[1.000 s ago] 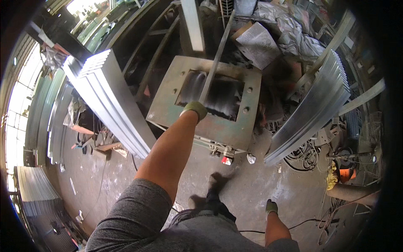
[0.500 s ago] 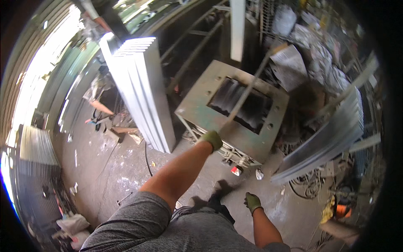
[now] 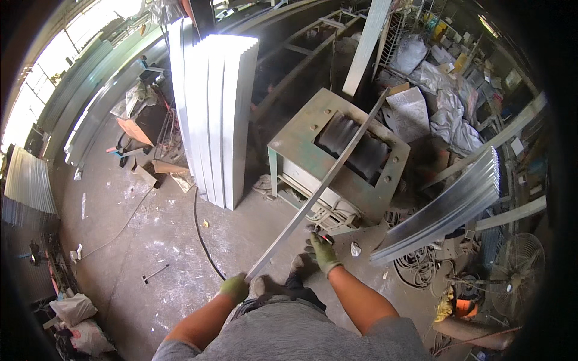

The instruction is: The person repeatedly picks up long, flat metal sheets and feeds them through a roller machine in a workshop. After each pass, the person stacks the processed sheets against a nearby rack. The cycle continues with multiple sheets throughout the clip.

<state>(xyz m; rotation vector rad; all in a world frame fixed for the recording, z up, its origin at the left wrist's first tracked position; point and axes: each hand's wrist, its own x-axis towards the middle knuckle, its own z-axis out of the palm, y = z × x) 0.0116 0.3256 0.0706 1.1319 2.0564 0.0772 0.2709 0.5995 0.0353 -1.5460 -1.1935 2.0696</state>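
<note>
A long, narrow metal bar (image 3: 301, 215) slants from near my waist up across a box-shaped machine. My left hand (image 3: 235, 288), in a green glove, is closed around its near end. The bar's far part passes above the dark rollers (image 3: 347, 142) in the top of the pale green, worn machine (image 3: 294, 133); whether it touches them I cannot tell. To the right of the bar, my right hand (image 3: 323, 252), gloved alike, hovers near the machine's front with its fingers apart and nothing in them.
Tall silvery metal profiles (image 3: 220, 120) stand left of the machine; another bundle (image 3: 442, 207) leans at the right. A black cable (image 3: 202, 237) and a small T-shaped tool (image 3: 155, 274) lie on the floor. A round fan (image 3: 516, 277) stands at the far right, below cluttered sacks (image 3: 448, 108).
My left hand has drawn back from the machine toward my waist, and the bar has come nearer with it. My right hand has risen forward and left toward the machine's front.
</note>
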